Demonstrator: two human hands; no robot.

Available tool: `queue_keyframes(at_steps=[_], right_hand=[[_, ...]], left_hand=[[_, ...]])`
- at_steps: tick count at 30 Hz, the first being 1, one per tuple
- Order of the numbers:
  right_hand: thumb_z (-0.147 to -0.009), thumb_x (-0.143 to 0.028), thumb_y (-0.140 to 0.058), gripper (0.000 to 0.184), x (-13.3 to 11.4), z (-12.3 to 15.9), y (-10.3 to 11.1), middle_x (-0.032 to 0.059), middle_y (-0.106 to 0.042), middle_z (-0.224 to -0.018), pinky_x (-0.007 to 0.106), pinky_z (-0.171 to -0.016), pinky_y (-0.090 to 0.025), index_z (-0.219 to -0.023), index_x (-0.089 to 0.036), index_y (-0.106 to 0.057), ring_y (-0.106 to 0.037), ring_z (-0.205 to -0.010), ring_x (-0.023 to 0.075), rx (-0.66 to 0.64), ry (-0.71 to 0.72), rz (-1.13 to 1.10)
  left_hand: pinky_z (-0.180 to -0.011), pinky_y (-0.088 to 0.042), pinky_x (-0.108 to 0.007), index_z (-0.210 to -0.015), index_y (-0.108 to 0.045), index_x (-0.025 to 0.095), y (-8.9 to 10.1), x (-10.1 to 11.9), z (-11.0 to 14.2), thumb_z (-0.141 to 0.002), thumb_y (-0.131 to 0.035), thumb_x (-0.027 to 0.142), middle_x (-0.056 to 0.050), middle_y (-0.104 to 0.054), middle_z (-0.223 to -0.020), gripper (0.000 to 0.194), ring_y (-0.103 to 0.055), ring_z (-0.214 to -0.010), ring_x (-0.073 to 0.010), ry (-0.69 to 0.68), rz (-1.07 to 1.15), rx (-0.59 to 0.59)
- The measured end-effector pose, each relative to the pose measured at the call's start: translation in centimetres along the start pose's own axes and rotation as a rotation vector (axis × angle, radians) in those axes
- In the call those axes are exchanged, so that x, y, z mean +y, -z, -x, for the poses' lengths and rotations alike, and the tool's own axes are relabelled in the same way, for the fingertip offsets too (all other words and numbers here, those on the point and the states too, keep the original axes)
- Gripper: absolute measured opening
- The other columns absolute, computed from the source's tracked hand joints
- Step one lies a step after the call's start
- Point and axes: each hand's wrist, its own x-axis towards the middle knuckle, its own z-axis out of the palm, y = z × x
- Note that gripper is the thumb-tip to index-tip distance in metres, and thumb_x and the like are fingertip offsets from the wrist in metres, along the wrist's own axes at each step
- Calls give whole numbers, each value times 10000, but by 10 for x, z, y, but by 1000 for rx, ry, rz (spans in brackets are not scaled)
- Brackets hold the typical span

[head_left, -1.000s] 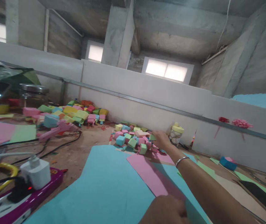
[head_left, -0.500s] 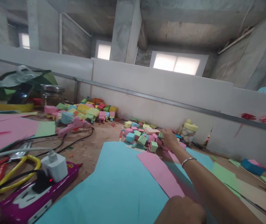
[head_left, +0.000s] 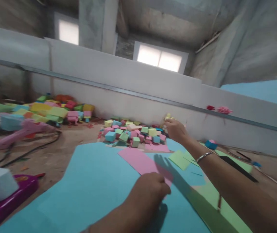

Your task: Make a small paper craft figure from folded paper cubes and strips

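Observation:
My left hand (head_left: 150, 187) is closed, knuckles up, low over a pink paper strip (head_left: 139, 160) on a large blue sheet (head_left: 92, 181). Its fingertips are hidden, so what it may hold does not show. Farther out, my right hand (head_left: 176, 129), with a silver bangle at its wrist, is in front of a jar with a yellow lid (head_left: 169, 116). It covers most of the jar; whether the fingers grip it I cannot tell. Left of that hand lies a pile of small paper cubes (head_left: 136, 141) in pink, green, blue and yellow.
Left are more folded paper pieces (head_left: 56, 112), a pink glue gun (head_left: 23, 131) with a black cord, and a purple power strip (head_left: 29, 187) with a white plug. Green paper (head_left: 210, 197) and a blue paper box (head_left: 210, 144) lie right. A white partition (head_left: 128, 105) stands behind.
My view has turned right. My right hand has left the cube pile and moved right to the jar. My left hand has come forward from the lower edge onto the pink strip.

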Motion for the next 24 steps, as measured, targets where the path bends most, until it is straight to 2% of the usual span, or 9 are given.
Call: queue_keyframes(at_steps=[3, 5, 7, 12, 15, 17, 19, 20, 24], right_hand=[[-880, -263, -513, 207, 21, 58, 33, 65, -573, -1111, 394, -796, -480, -1051, -160, -565, -578, -940, 186, 21, -24, 3], [-882, -218, -500, 147, 30, 107, 55, 53, -616, -1042, 363, -782, -486, -971, -152, -597, -597, -906, 170, 32, -40, -1], [-875, -144, -454, 179, 34, 164, 75, 40, -665, -957, 296, -776, -488, -873, -171, -631, -618, -884, 157, 55, -64, 0], [-854, -215, -465, 162, 23, 309, 114, 40, -702, -901, 277, -706, -534, -890, -218, -623, -664, -838, 189, 119, -148, 42], [-838, -283, -507, 178, 8, 373, 123, 29, -698, -978, 242, -692, -559, -982, -260, -610, -669, -873, 189, 83, -205, 81], [-815, -391, -533, 369, -2, 400, 122, 72, -630, -1146, 290, -738, -559, -1153, -246, -550, -616, -1002, 240, 9, -198, 115], [-789, -537, -501, 617, -9, 415, 114, 116, -502, -1290, 409, -812, -522, -1313, -222, -415, -498, -1137, 316, -79, -182, 135], [-789, -568, -477, 680, -11, 420, 109, 123, -464, -1316, 458, -823, -504, -1360, -223, -345, -460, -1162, 338, -132, -163, 140], [-852, -502, -426, 635, -12, 425, 96, 117, -431, -1334, 543, -818, -473, -1402, -259, -221, -430, -1178, 355, -321, -154, 147]], left_hand=[[-570, -277, -270, -694, -695, 214, 3, 2, 0, -485, -477, 17, -30, -565, -649, 360, -481, -626, -192, -26, -152, -3], [-544, -268, -256, -700, -688, 215, 1, 4, 1, -488, -421, 2, -21, -551, -633, 401, -476, -602, -178, -56, -216, 7], [-542, -284, -250, -726, -679, 213, -3, 6, 4, -518, -386, -7, -19, -553, -641, 421, -486, -605, -171, -93, -280, 34], [-606, -394, -251, -860, -635, 208, -7, 11, 8, -674, -341, 24, -28, -584, -724, 394, -542, -679, -167, -217, -388, 240], [-635, -426, -257, -891, -616, 240, -3, 12, 6, -755, -393, 123, -25, -600, -802, 286, -564, -735, -176, -224, -418, 294], [-709, -442, -296, -956, -595, 267, -1, 8, 3, -774, -458, 248, -35, -601, -940, 228, -561, -866, -213, -200, -468, 324], [-808, -427, -384, -1051, -555, 291, -1, -1, 0, -772, -475, 382, -47, -562, -1087, 304, -518, -997, -268, -181, -523, 349], [-837, -411, -429, -1072, -539, 301, -1, -8, -2, -775, -463, 417, -47, -546, -1125, 328, -502, -1030, -289, -164, -547, 375], [-876, -415, -461, -1069, -560, 326, -7, -39, -8, -770, -451, 471, -20, -534, -1213, 349, -497, -1082, -312, -147, -652, 294]])
